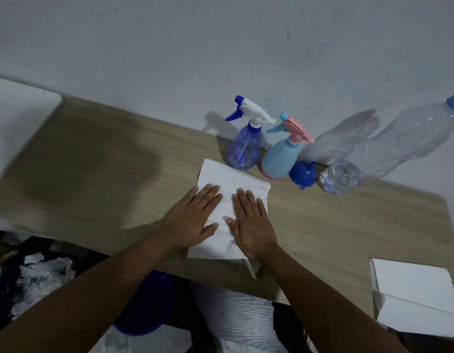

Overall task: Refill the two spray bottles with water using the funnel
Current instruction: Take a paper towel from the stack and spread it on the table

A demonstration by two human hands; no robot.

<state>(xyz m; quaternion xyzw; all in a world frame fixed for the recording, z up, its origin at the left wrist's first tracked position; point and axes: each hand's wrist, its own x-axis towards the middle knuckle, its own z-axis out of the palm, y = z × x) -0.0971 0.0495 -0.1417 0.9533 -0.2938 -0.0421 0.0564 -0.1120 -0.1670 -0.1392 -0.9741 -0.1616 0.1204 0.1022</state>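
Note:
Two spray bottles stand at the back of the wooden table [93, 174], near the wall: a clear blue one [243, 149] with a white and blue trigger, and a light blue one [280, 159] with a pink trigger. A blue funnel [302, 174] lies upside down to their right. Beside it a large clear water bottle [389, 154] with a blue cap leans against the wall. My left hand [195, 220] and my right hand [251, 225] lie flat, fingers spread, side by side on a white paper towel [228, 179] in front of the bottles.
A stack of white paper towels [414, 294] sits at the table's front right corner. A white surface [14, 118] adjoins the table at the left. Below the front edge are a blue round object [146, 304] and crumpled plastic and paper [39, 276].

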